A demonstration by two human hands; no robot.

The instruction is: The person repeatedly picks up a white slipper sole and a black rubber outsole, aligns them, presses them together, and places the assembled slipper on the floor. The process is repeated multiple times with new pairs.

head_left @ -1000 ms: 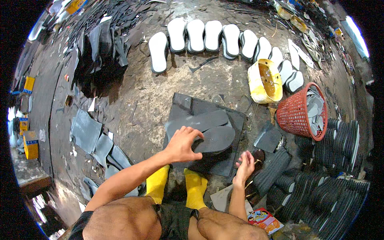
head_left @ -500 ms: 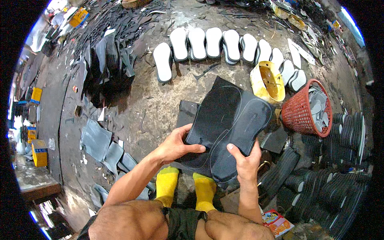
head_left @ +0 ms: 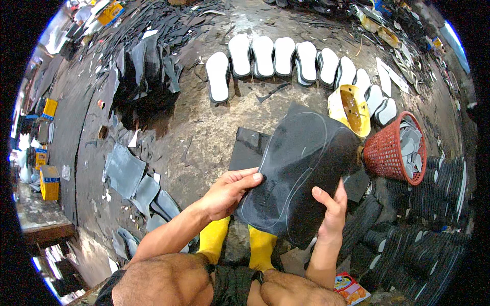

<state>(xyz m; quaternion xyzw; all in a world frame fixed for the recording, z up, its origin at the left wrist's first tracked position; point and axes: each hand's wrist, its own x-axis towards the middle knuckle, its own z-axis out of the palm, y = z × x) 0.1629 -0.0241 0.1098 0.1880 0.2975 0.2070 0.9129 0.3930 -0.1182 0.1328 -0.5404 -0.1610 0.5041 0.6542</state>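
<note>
A black rubber sheet (head_left: 311,188) is held tilted above my feet, with pale sole-shaped outlines drawn on its face. My left hand (head_left: 224,191) is closed on the sheet's left edge, thumb on top and fingers partly hidden. At the right edge, my right hand (head_left: 331,209) grips the sheet more loosely, its thumb over the face and some fingers out of sight behind. Under the sheet's far left side, a flat dark piece (head_left: 246,148) lies on the floor. My feet in yellow socks (head_left: 263,247) show below the sheet.
White-topped soles (head_left: 263,56) stand in a curved row ahead. A cut yellow container (head_left: 349,109) and a red basket (head_left: 390,145) of grey scraps sit right of the sheet. Stacked dark soles (head_left: 413,255) fill the lower right; grey sheet offcuts (head_left: 125,168) lie left.
The dark sole-shaped piece on the sheet's right half no longer shows separately. The sheet has turned and shifted right; my left hand has moved up its edge, and my right thumb has lifted.
</note>
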